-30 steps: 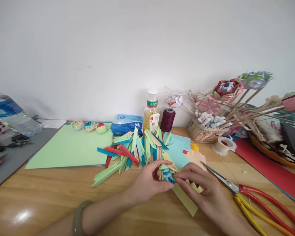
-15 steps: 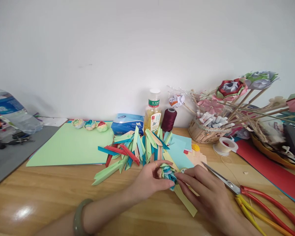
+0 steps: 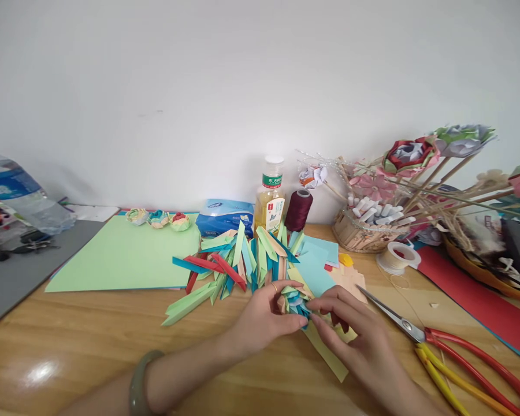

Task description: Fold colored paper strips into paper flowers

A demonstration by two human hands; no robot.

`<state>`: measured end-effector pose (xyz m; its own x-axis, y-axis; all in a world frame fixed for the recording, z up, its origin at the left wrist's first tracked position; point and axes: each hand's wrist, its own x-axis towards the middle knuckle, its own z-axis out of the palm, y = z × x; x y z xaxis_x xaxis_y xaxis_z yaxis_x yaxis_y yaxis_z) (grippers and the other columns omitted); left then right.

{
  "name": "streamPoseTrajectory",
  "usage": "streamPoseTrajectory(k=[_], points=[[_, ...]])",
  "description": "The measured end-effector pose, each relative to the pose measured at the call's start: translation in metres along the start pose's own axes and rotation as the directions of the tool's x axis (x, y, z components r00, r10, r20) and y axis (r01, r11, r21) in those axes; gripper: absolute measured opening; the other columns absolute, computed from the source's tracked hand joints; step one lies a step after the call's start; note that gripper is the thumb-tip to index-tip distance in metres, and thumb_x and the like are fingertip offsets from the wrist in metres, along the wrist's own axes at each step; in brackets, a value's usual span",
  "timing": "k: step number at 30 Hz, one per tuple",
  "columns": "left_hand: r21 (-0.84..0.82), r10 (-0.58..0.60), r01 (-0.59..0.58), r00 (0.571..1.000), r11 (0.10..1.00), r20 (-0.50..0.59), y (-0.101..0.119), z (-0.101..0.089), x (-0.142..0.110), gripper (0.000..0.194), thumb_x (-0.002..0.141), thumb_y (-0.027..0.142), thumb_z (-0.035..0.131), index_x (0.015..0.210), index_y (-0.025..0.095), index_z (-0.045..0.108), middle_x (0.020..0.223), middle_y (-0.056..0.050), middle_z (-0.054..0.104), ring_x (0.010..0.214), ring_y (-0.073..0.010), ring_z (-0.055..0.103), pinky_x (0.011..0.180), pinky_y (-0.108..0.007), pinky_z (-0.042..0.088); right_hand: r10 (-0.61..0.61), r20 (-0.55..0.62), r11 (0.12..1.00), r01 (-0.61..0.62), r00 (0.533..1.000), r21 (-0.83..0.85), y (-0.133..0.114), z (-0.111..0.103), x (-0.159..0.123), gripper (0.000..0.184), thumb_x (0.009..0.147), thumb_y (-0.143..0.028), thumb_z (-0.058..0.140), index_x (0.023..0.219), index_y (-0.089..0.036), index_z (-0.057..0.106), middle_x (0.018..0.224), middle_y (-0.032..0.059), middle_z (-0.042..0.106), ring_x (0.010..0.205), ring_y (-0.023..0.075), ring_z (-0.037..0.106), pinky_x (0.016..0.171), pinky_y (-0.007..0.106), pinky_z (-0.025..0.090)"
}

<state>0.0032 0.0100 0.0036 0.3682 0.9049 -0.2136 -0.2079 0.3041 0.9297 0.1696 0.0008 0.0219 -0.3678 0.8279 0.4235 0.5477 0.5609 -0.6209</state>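
Between my hands is a small paper flower (image 3: 295, 301) of folded blue, green and peach petals. My left hand (image 3: 264, 315) wraps round its left side, the thumb along the near edge and the index finger over the far side. At the right edge, my right hand (image 3: 355, 329) has thumb and index fingertips drawn close together on the blue petals. Just beyond lies a heap of folded paper strips (image 3: 238, 260) in green, blue, red and peach. Under the right hand a pale yellow paper strip (image 3: 327, 349) lies on the table.
Scissors (image 3: 409, 329) with red and yellow handles lie at right, beside a spool of thin cord (image 3: 396, 257). Behind stand a drink bottle (image 3: 271, 193), a maroon thread cone (image 3: 299, 211), a tissue pack (image 3: 225, 217) and a basket (image 3: 355, 234). Green paper sheets (image 3: 130, 254) hold three small paper flowers (image 3: 158, 218).
My right hand's thumb and fingers have shifted slightly at the flower's right edge, and the thumb has moved up. My left hand keeps its hold almost unmoved.
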Motion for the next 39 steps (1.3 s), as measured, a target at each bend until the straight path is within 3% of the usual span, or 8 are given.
streamPoseTrajectory(k=[4, 12, 22, 25, 28, 32, 39], points=[[0.019, -0.013, 0.013, 1.0, 1.0, -0.001, -0.001, -0.001, -0.001, 0.051, 0.057, 0.026, 0.072, 0.105, 0.018, 0.057, 0.072, 0.001, 0.049, 0.067, -0.0113, 0.044, 0.061, -0.023, 0.034, -0.054, -0.046, 0.998, 0.053, 0.997, -0.02, 0.003, 0.002, -0.003, 0.012, 0.084, -0.019, 0.049, 0.084, -0.019, 0.061, 0.074, 0.0033, 0.057, 0.065, 0.0138, 0.057, 0.056, 0.024, 0.047], [0.021, -0.013, 0.013, 1.0, 1.0, 0.028, -0.003, -0.001, 0.0, 0.049, 0.059, 0.024, 0.07, 0.105, 0.017, 0.055, 0.072, 0.002, 0.045, 0.065, -0.0097, 0.039, 0.059, -0.022, 0.033, 0.13, 0.026, 0.988, -0.131, 0.991, 0.081, 0.0, 0.002, 0.0, 0.022, 0.088, -0.026, 0.042, 0.072, -0.019, 0.055, 0.069, 0.0014, 0.054, 0.063, 0.0135, 0.055, 0.056, 0.023, 0.045], [0.054, -0.026, 0.024, 0.999, 0.998, 0.033, -0.01, 0.001, 0.003, 0.052, 0.057, 0.024, 0.072, 0.106, 0.017, 0.056, 0.069, 0.002, 0.045, 0.061, -0.0091, 0.039, 0.057, -0.022, 0.033, 0.164, 0.008, 0.986, -0.164, 0.986, 0.014, 0.0, 0.005, 0.0, 0.028, 0.09, -0.028, 0.038, 0.065, -0.019, 0.048, 0.063, -0.0004, 0.05, 0.056, 0.012, 0.051, 0.051, 0.022, 0.043], [-0.009, -0.016, 0.016, 1.0, 1.0, 0.026, -0.004, 0.002, 0.001, 0.049, 0.056, 0.023, 0.072, 0.102, 0.016, 0.057, 0.073, 0.001, 0.049, 0.067, -0.0107, 0.043, 0.061, -0.022, 0.035, 0.076, -0.075, 0.994, -0.082, 0.994, -0.077, 0.004, 0.005, -0.002, 0.018, 0.088, -0.025, 0.043, 0.075, -0.019, 0.053, 0.068, 0.0007, 0.053, 0.057, 0.0119, 0.052, 0.05, 0.022, 0.044], [-0.1, -0.056, 0.057, 0.998, 0.993, 0.018, 0.003, 0.003, -0.001, 0.049, 0.054, 0.024, 0.075, 0.099, 0.016, 0.057, 0.077, 0.001, 0.052, 0.072, -0.012, 0.046, 0.067, -0.023, 0.037, -0.135, -0.184, 0.957, 0.081, 0.974, -0.277, 0.011, 0.003, -0.006, 0.004, 0.084, -0.02, 0.051, 0.085, -0.02, 0.056, 0.074, 0.0025, 0.056, 0.063, 0.0128, 0.054, 0.053, 0.023, 0.044], [-0.131, -0.114, 0.112, 0.993, 0.985, -0.01, 0.007, 0.006, -0.001, 0.051, 0.051, 0.027, 0.077, 0.096, 0.015, 0.059, 0.073, 0.002, 0.053, 0.07, -0.0116, 0.047, 0.067, -0.024, 0.038, -0.385, -0.133, 0.835, 0.284, 0.913, -0.471, 0.017, -0.001, -0.009, 0.013, 0.08, -0.011, 0.057, 0.09, -0.019, 0.057, 0.073, 0.0027, 0.058, 0.063, 0.0131, 0.054, 0.057, 0.025, 0.043], [-0.16, -0.074, 0.078, 0.997, 0.984, 0.027, 0.001, 0.004, 0.001, 0.048, 0.051, 0.024, 0.077, 0.095, 0.015, 0.06, 0.074, 0.002, 0.054, 0.07, -0.0109, 0.048, 0.067, -0.023, 0.038, -0.447, -0.047, 0.77, 0.358, 0.893, -0.528, 0.015, -0.003, -0.007, 0.02, 0.078, -0.01, 0.06, 0.097, -0.015, 0.057, 0.07, 0.0039, 0.059, 0.061, 0.0144, 0.051, 0.056, 0.028, 0.041]])
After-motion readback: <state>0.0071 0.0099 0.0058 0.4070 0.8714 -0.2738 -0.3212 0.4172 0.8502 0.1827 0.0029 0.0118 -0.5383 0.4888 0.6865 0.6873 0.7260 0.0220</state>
